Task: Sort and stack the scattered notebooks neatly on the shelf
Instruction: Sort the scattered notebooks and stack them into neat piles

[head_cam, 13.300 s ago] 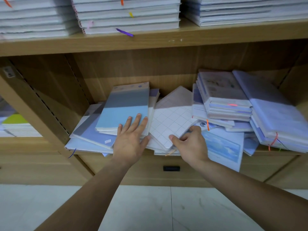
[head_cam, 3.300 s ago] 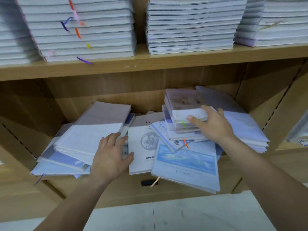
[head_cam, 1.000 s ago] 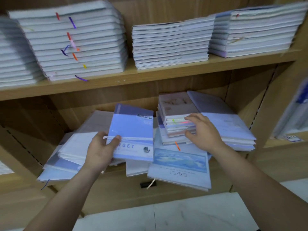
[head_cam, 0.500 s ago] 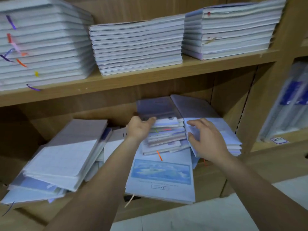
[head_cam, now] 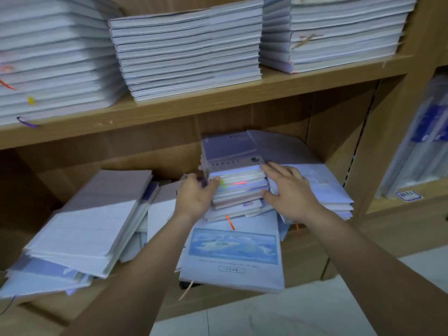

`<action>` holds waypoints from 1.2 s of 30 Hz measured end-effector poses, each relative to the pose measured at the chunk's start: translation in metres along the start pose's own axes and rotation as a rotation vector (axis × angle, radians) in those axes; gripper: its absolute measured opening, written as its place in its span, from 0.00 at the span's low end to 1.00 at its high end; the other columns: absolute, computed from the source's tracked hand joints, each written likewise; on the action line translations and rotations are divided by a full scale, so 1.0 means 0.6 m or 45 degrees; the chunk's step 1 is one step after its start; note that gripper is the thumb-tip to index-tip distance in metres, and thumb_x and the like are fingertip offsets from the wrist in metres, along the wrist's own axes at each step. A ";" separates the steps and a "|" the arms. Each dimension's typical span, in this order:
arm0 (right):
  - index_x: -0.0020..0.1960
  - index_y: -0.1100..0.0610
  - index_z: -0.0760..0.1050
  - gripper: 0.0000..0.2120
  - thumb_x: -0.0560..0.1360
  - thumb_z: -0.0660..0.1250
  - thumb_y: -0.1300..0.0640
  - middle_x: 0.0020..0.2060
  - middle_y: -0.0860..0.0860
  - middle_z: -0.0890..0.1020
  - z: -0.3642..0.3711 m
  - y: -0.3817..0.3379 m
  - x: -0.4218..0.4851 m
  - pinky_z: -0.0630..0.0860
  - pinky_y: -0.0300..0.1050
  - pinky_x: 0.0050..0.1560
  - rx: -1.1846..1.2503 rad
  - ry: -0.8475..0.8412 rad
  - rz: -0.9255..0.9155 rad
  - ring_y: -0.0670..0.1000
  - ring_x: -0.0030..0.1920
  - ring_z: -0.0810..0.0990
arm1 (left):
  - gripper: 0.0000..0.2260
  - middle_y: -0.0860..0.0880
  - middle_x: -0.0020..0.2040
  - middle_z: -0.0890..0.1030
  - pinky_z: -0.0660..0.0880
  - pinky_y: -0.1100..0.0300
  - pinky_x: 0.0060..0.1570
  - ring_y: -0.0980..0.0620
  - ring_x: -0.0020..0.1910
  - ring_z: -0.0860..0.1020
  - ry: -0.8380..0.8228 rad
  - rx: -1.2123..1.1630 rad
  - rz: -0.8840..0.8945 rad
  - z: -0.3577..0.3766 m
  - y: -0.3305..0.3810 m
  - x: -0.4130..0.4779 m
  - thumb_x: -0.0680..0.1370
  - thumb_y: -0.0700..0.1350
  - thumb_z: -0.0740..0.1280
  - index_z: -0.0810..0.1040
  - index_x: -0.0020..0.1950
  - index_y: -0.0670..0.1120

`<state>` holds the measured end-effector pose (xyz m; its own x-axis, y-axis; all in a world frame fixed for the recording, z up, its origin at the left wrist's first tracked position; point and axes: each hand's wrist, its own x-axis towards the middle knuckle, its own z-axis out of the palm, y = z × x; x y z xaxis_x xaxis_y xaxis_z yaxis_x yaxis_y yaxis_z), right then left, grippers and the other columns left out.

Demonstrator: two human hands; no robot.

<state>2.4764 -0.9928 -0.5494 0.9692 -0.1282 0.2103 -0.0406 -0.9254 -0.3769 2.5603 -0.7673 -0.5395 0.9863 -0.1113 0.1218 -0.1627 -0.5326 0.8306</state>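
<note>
On the lower shelf (head_cam: pixel 306 255), in the centre of the frame, a stack of small notebooks (head_cam: pixel 240 190) stands between the person's two hands. The left hand (head_cam: pixel 196 197) grips the stack's left side, its fingers curled round the edge and its thumb laid on the front. The right hand (head_cam: pixel 288 190) presses against the right side with its fingers (head_cam: pixel 276 168) extended and spread, grasping nothing. On top of the stack lies a blue TARGET notebook (head_cam: pixel 230 151). The stack rests on a large cloud-picture notebook (head_cam: pixel 232 248), which overhangs the shelf's front edge at lower centre. Just right of the stack, partly under the right hand, is a pale blue pile (head_cam: pixel 327 190). At lower left a slanted pile (head_cam: pixel 92 219) topped by a grid-patterned cover leans over the shelf edge. Across the top of the frame, the upper shelf (head_cam: pixel 169 110) carries three tidy stacks of notebooks: left (head_cam: pixel 55 57), middle (head_cam: pixel 186 52) and right (head_cam: pixel 334 32).
</note>
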 end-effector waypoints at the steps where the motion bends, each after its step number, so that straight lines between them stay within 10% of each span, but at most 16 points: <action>1: 0.81 0.46 0.54 0.31 0.81 0.61 0.45 0.79 0.45 0.57 0.000 -0.006 -0.001 0.60 0.55 0.73 0.019 0.046 0.008 0.54 0.76 0.55 | 0.17 0.49 0.50 0.80 0.72 0.55 0.50 0.48 0.50 0.78 0.000 0.003 -0.008 -0.008 -0.019 -0.013 0.77 0.57 0.70 0.75 0.55 0.45; 10: 0.81 0.49 0.52 0.35 0.79 0.63 0.45 0.79 0.48 0.57 0.013 -0.029 -0.013 0.61 0.54 0.70 -0.133 0.095 -0.069 0.55 0.75 0.56 | 0.24 0.54 0.65 0.79 0.71 0.57 0.62 0.50 0.64 0.76 -0.203 0.205 0.082 -0.029 -0.088 -0.079 0.77 0.50 0.72 0.72 0.72 0.50; 22: 0.81 0.47 0.52 0.39 0.76 0.65 0.40 0.78 0.48 0.61 0.024 -0.001 -0.004 0.61 0.57 0.71 -0.166 0.136 -0.011 0.56 0.75 0.61 | 0.21 0.56 0.63 0.77 0.70 0.79 0.52 0.61 0.62 0.75 -0.113 -0.068 0.132 0.010 -0.085 -0.050 0.78 0.36 0.70 0.75 0.70 0.43; 27: 0.80 0.48 0.54 0.39 0.75 0.69 0.46 0.77 0.48 0.63 0.029 -0.005 -0.001 0.61 0.56 0.70 -0.139 0.174 0.000 0.55 0.74 0.61 | 0.19 0.49 0.62 0.82 0.75 0.49 0.63 0.47 0.63 0.79 -0.054 0.001 0.150 0.026 -0.080 -0.033 0.76 0.41 0.70 0.78 0.66 0.48; 36: 0.81 0.47 0.53 0.38 0.77 0.68 0.47 0.78 0.49 0.62 0.022 -0.017 -0.010 0.61 0.56 0.71 -0.087 0.143 0.037 0.56 0.75 0.61 | 0.22 0.49 0.62 0.81 0.73 0.53 0.60 0.46 0.62 0.76 -0.219 0.326 0.243 -0.007 -0.086 -0.037 0.77 0.50 0.70 0.73 0.70 0.52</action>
<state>2.4744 -0.9777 -0.5587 0.9341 -0.1911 0.3014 -0.0887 -0.9424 -0.3224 2.5469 -0.7341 -0.5829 0.9221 -0.3568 0.1500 -0.3662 -0.6790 0.6363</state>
